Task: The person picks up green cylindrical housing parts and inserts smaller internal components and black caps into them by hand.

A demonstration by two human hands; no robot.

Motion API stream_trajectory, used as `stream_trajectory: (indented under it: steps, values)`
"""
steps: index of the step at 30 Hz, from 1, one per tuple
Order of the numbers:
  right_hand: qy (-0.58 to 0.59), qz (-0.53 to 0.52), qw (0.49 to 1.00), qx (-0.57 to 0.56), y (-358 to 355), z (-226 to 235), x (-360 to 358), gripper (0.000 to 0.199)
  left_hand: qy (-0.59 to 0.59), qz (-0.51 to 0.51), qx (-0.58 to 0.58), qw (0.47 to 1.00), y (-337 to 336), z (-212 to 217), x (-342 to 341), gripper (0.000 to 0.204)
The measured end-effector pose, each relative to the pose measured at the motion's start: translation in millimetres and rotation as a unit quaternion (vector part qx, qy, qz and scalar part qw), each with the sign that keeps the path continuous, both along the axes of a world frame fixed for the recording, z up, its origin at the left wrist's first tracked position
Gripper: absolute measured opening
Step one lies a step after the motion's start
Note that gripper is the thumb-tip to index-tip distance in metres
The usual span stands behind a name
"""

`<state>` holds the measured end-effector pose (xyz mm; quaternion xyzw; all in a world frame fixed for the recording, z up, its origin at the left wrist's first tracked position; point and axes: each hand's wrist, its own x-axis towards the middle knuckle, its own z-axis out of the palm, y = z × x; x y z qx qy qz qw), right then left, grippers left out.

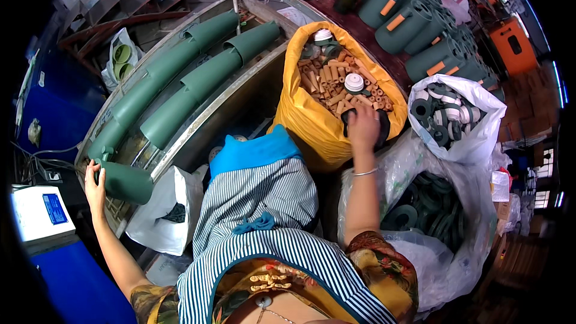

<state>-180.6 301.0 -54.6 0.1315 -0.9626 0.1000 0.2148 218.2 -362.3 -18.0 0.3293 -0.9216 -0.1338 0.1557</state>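
Left hand [93,187] is out at 9 o'clock, arm stretched wide, palm and fingers wrapped against the closed end of a green tube [127,182]. That tube lies at the near end of a long trough [180,30], where 2 rows of the same green tubes [180,75] run away toward 12 o'clock. It looks like stiff moulded plastic, light for its bulk and smooth enough to slip, so a grip around the rounded end or the open rim should hold best.

Right hand [363,127] reaches forward to 1 o'clock, wrist with a thin bangle, fingers curled down over a dark ring [383,127] at the lip of the yellow sack [312,126]. The grip seems closed on it, though the fingertips are hidden. The sack is full of short tan tubes [336,87] with 2 white caps among them. At 3 o'clock sits a white bag [480,105] of dark rings, which look rubbery and bendy.
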Motion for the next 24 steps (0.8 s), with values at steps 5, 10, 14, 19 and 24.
stream_trajectory:
  steps: [5, 10, 14, 19, 24]
  values:
    - [-0.265, 0.053, 0.953, 0.139, 73, -18, -19, 0.037, -0.078, -0.001, -0.056, 0.995, 27, 19, 2, 0.051]
    - [-0.113, -0.067, 0.990, -0.056, 80, -36, -39, 0.025, -0.113, -0.002, -0.084, 0.990, 39, 37, -20, 0.047]
    - [-0.111, -0.145, 0.757, -0.627, 105, -24, -60, 0.034, -0.090, -0.046, -0.125, 0.987, 12, 16, -10, 0.037]
    - [-0.190, -0.035, 0.473, -0.860, 75, -4, -56, 0.027, -0.093, -0.003, -0.083, 0.992, -10, -1, 16, 0.065]
    - [-0.327, 0.129, 0.350, -0.868, -1, 37, -3, 0.038, -0.010, -0.036, 0.043, 0.998, 0, 18, -10, 0.034]
